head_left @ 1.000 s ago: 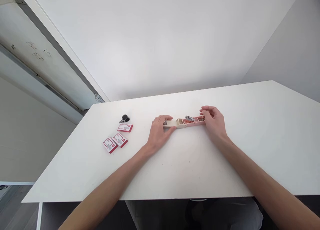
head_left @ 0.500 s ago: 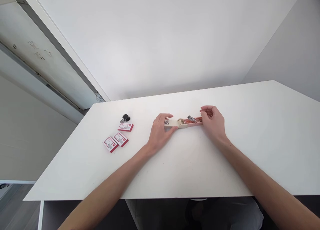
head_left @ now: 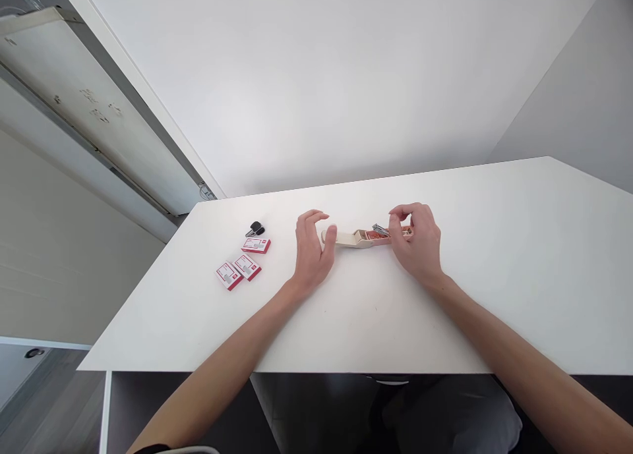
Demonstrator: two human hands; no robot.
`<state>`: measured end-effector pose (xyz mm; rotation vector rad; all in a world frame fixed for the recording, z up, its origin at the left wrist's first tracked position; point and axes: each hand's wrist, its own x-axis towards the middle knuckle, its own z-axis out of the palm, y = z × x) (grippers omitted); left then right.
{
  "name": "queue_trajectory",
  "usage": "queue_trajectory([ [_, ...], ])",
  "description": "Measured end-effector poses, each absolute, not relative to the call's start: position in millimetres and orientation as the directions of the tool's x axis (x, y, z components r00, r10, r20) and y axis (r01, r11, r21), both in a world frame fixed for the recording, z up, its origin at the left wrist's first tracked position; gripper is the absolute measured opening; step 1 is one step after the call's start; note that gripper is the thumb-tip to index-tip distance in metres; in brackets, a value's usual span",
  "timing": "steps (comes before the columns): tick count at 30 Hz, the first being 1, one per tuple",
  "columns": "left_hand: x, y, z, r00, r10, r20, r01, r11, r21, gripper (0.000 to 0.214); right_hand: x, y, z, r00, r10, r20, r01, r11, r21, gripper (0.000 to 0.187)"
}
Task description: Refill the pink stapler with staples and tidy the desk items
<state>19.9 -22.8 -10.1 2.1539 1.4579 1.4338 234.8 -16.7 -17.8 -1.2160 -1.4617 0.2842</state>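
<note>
A long narrow compartment box lies on the white table, with a cream section (head_left: 349, 239) on the left and a pink section (head_left: 380, 241) on the right. The pink part holds small reddish pieces, and a silver nail clipper (head_left: 380, 230) rests across it. My left hand (head_left: 312, 255) is at the cream end, thumb and fingers spread apart, with nothing seen between them. Over the pink end hovers my right hand (head_left: 419, 246), its thumb and index fingertips drawn together. Whatever they may pinch is too small to make out. The hand hides part of the pink section.
Three red-and-white small boxes, among them the front one (head_left: 229, 276), lie left of my left hand. Behind them are black-headed keys (head_left: 255, 229). A white wall (head_left: 346, 78) rises behind the table (head_left: 494, 276).
My left hand has loosened from the cream section and shifted slightly left. Small silver pieces seen there earlier no longer show. My right hand has moved a little left, and the view has shifted.
</note>
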Motion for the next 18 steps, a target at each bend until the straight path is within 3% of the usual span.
queue_trajectory([
  [5,3.4,-35.6,-7.7,0.040,0.772,0.634,0.717,-0.464,0.520,0.026,236.7,-26.8,-23.2,0.103,0.784,0.612,0.567,0.460,-0.684,0.009],
  [11,-62.1,-71.1,-6.7,0.241,0.787,0.569,0.881,-0.423,0.212,0.033,245.6,-52.6,-26.6,0.055,0.769,0.637,0.577,0.496,-0.649,0.007],
  [18,-127.6,-105.8,-2.2,0.033,0.835,0.549,0.988,-0.109,0.107,0.047,254.0,-66.7,-32.0,0.034,0.765,0.643,0.622,0.488,-0.613,0.005],
])
